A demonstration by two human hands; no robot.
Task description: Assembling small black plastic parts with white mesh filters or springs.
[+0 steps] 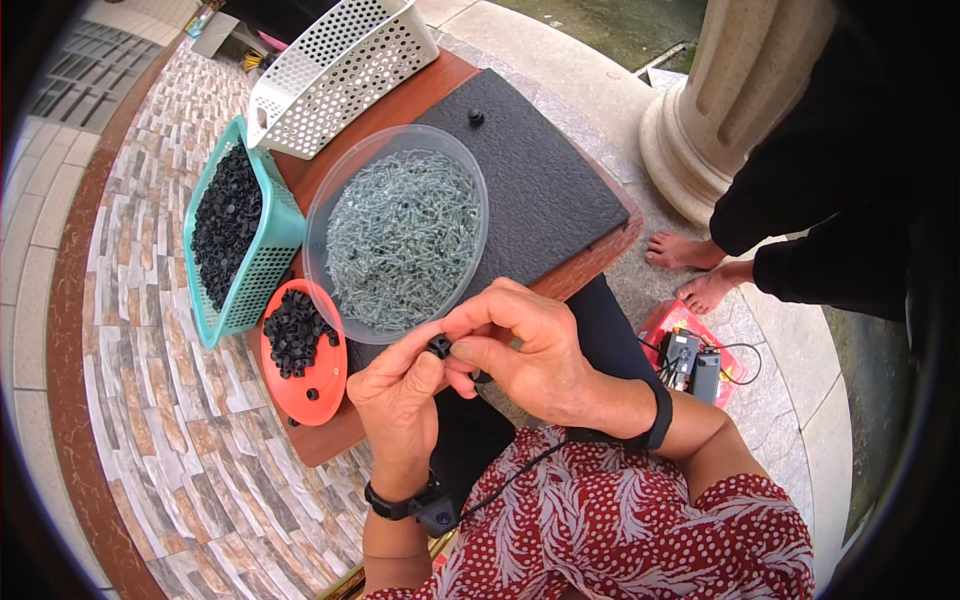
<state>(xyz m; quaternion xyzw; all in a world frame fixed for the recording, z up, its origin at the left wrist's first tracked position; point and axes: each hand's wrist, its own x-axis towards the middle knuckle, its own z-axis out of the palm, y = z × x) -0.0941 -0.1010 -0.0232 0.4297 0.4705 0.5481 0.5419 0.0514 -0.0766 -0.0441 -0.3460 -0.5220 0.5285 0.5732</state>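
In front of me, a small black plastic cap-like piece is pinched between the fingertips of my left hand and my right hand. Both hands are closed on it; some fingers are hidden behind others. Just beyond them stands a clear plastic tub filled with a heap of silvery screws. To the left of my left hand, an orange-red plate carries a pile of similar black pieces. A single black piece sits on the dark textured mat.
A teal basket of black parts stands at the left, against the wooden table. At the back is a white perforated basket. To the right are a stone pillar, another person's bare feet, and a red tray with devices and cables.
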